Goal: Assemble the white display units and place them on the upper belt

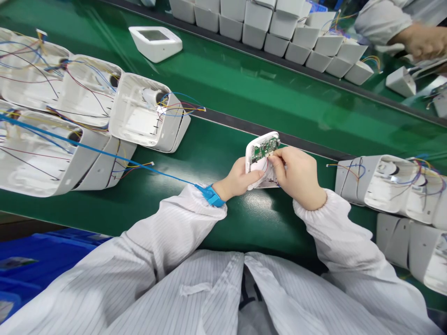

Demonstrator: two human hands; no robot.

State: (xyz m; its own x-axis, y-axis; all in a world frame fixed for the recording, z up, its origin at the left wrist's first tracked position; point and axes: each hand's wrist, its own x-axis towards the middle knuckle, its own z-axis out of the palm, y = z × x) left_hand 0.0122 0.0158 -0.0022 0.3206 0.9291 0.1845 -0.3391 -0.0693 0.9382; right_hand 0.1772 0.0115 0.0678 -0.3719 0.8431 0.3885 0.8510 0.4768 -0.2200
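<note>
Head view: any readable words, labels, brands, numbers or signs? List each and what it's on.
No text is legible.
Circuit board: any markings too small to read.
Label on the blue bin: too blurred to read.
Screen of the white device on the bench: no readable characters.
Dark marks on the garment under the coat: partly covered; can't tell whether they're letters.

Green circuit board [260, 151] in white plastic cover [248, 155].
Left hand [240, 178] grips the cover; right hand's [298, 174] fingertips touch the board's edge; wired housings [171, 130] lie either side.
</note>
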